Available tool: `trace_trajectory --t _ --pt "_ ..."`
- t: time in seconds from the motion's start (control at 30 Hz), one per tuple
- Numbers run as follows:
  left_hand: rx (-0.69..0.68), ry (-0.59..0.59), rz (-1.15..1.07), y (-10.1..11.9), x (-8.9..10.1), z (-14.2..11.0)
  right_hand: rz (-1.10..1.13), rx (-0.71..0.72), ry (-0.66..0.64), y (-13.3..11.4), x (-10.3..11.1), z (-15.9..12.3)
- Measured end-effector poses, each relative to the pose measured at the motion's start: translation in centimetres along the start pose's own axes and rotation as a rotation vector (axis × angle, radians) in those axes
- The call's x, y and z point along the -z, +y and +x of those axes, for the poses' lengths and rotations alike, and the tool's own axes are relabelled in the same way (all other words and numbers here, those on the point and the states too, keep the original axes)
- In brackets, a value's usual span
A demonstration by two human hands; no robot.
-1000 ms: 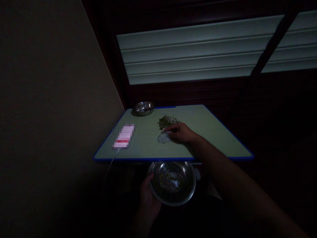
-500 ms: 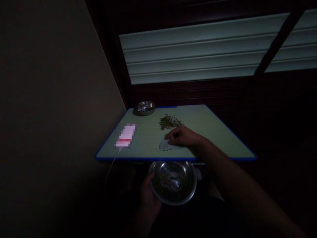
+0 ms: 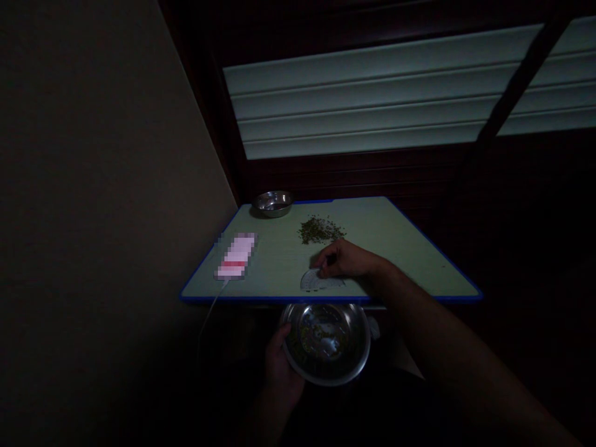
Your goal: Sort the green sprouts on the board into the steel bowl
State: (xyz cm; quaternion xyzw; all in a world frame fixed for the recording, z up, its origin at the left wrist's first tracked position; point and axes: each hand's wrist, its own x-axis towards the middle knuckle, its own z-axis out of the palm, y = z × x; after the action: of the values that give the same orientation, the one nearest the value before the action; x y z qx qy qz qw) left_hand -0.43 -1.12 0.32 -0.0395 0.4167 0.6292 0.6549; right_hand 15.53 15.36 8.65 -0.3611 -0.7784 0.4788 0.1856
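Observation:
My right hand [image 3: 342,259] is closed in a pinch on a clear, half-round protractor [image 3: 311,280], close to the table's front edge. The protractor's straight side faces me. Just beyond my fingers lies a loose heap of small green grains [image 3: 321,230], possibly mung beans. Below the front edge, my left hand [image 3: 283,366] grips the left rim of a steel bowl [image 3: 326,377], thumb over the rim. The bowl is tilted towards me, and some green grains show inside it.
The pale green table [image 3: 386,248] has a blue rim. A smaller metal bowl [image 3: 273,205] stands at its far left corner. A blurred-out phone [image 3: 237,256] lies at the left with a white cable [image 3: 212,310] hanging off the edge. Behind is a slatted panel [image 3: 363,99].
My right hand has drawn the protractor slightly towards the front edge. The bowl in my left hand stays in place, and the grain heap looks the same.

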Motion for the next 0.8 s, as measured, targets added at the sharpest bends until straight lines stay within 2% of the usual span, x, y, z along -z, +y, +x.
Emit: trace_trajectory --t 0.47,0.8 --pt "0.004 -0.043 -0.026 -0.02 0.01 0.16 0.020 0.044 -0.089 0.47 0.25 -0.09" --pt "-0.001 -0.014 0.000 -0.05 0.27 0.25 0.029 0.036 -0.116 0.52 0.41 -0.10"
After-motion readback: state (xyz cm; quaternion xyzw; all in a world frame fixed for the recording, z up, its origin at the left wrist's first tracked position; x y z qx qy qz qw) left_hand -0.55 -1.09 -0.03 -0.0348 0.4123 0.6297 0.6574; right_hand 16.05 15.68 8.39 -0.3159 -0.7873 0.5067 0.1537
